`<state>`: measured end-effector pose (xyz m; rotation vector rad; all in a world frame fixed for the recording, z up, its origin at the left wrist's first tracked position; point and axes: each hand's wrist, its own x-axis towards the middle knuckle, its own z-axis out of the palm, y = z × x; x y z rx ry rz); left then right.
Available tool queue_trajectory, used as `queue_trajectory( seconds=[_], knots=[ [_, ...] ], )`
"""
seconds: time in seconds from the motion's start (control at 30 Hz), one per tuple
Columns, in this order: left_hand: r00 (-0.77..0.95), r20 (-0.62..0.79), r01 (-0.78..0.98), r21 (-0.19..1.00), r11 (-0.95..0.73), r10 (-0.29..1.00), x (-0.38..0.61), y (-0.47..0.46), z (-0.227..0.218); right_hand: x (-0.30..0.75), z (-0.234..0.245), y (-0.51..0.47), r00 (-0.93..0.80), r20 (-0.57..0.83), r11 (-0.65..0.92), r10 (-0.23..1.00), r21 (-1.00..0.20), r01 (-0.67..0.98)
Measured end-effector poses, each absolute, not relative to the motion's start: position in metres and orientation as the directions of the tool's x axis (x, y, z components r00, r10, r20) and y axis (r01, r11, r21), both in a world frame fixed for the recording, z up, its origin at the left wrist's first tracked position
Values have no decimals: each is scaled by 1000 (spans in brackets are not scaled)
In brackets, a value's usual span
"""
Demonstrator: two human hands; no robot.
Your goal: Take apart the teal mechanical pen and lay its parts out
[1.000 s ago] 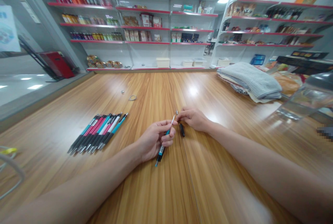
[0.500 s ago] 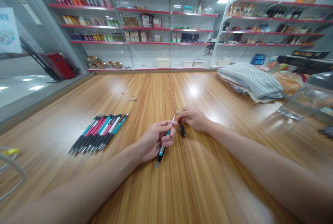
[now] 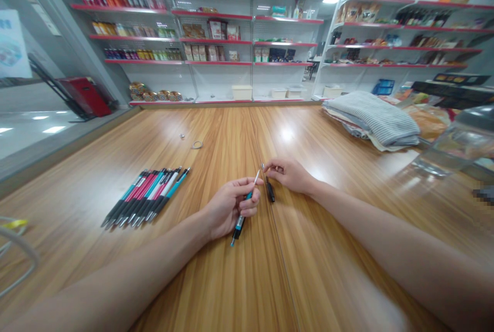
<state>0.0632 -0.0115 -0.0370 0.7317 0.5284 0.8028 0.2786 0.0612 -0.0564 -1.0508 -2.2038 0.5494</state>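
Left hand [image 3: 229, 208]: fingers curled closed around a blue pen [image 3: 240, 224], held slantwise above the tabletop [image 3: 216, 285], button end toward the wearer.
Refill [image 3: 257, 176]: white and thin, bare at the pen's far end, between the left fingertips and pointing away. A light, steady pinch near its base should keep it from slipping or bending.
Right hand [image 3: 291, 175]: fingers loosely bent, thumb and forefinger close together beside a small metal tip [image 3: 263, 166]. Whether they touch it, I cannot tell.
Metal tip: on the tabletop, just beyond the refill's point. So small a piece is probably best taken by its sides with the fingertip pads, as it could roll.
Black grip [image 3: 270, 193]: lying by the tabletop's seam [image 3: 280, 242], just below the right fingers; a sweeping wrist might knock it, so lifting clear is safer.
Row of pens [image 3: 144, 198]: side by side to the left, well apart from both hands. The left forearm does best kept clear of them.
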Motion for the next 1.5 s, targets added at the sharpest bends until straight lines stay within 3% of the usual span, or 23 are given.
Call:
queue_trajectory(
  seconds=[0.47,1.07,1.33,1.5],
  knots=[
    [594,-151,-444,757,479,790,64,-11,-36,278,-51,60,-591,372,692,716,-491,529],
    [594,-142,-456,752,477,792,63,-10,-38,277,-55,64,-623,362,710,693,-489,506],
    [591,-147,-458,748,480,793,63,-11,-38,281,-46,59,-586,368,662,722,-614,430],
    [583,-164,-455,746,487,796,63,-11,-36,290,-39,57,-695,281,642,662,-690,333]
  ],
)
